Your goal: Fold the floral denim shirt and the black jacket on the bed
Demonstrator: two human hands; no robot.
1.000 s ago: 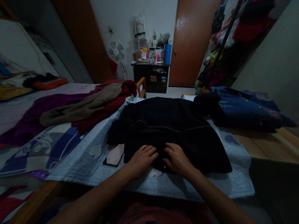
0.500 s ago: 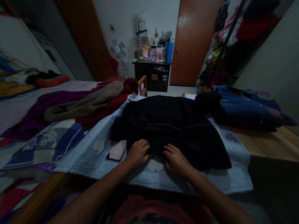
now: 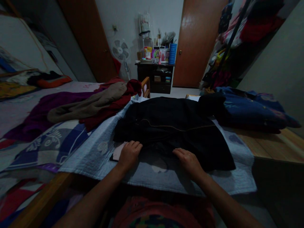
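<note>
A black jacket (image 3: 171,114) with a thin light zipper or seam line lies spread on a pale blue quilted cloth (image 3: 152,177). My left hand (image 3: 130,154) rests at its near edge on the left, fingers together and slightly bent over the fabric; the thumb is hidden. Under and beside that hand is a flat pinkish thing with a dark border (image 3: 117,152), perhaps a phone. My right hand (image 3: 188,161) touches the near edge further right, its fingers stretched forward on the dark cloth. Dim light hides the folds between the hands.
To the left, purple, grey and red clothes (image 3: 95,103) are heaped by a blue checked cloth (image 3: 54,142). Folded denim clothes (image 3: 256,107) sit on a wooden surface (image 3: 268,144) at right. A fan (image 3: 120,50) and a dark cabinet (image 3: 154,77) stand behind.
My hands have moved apart, the left one leftward over part of the flat pinkish thing, the right one slightly rightward. Between them the jacket's near edge lies a little further from me.
</note>
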